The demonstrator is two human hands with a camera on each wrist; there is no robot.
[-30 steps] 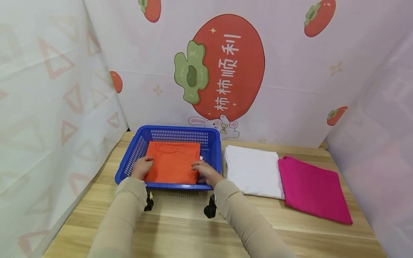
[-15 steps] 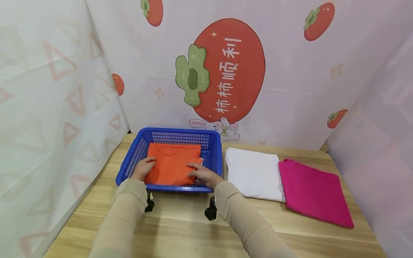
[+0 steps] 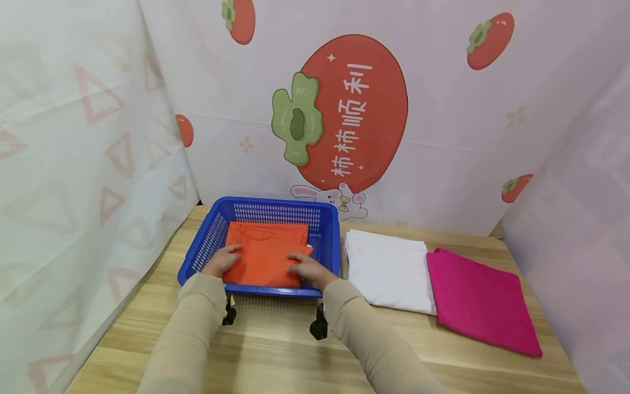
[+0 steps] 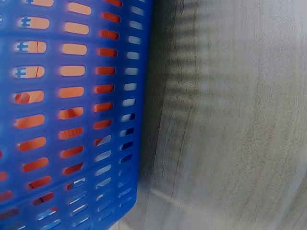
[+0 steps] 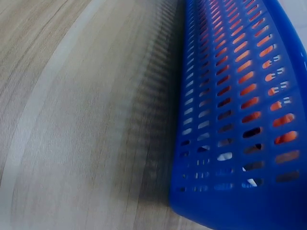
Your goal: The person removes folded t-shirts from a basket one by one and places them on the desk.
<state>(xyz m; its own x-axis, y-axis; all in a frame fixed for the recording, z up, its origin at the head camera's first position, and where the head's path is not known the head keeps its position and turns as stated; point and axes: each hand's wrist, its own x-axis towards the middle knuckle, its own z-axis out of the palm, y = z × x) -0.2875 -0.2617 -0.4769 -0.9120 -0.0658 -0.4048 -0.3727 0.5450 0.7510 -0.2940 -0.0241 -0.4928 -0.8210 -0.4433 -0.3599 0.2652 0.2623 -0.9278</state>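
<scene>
A folded orange garment (image 3: 266,260) lies in a blue plastic basket (image 3: 275,291), with a curved seam showing near its far side. My left hand (image 3: 222,261) reaches over the near left rim and touches the garment's left edge with loosely bent fingers. At the right edge, my right hand (image 3: 311,270) rests its spread fingers on the cloth; its thumb is hidden. A bit of white (image 3: 309,247) shows at the garment's right side. Both wrist views show the basket's slotted wall (image 4: 72,96) with orange cloth behind it, and neither hand.
Right of the basket, a folded white cloth (image 3: 389,271) lies on the wooden table (image 3: 275,350). A folded magenta cloth (image 3: 484,303) overlaps its right edge. Printed fabric hangs (image 3: 433,109) close behind the table and along both sides.
My right hand has shifted slightly left and further onto the orange garment, whose right edge has moved and bunched a little. The left hand has barely moved. The head view has tilted slightly.
</scene>
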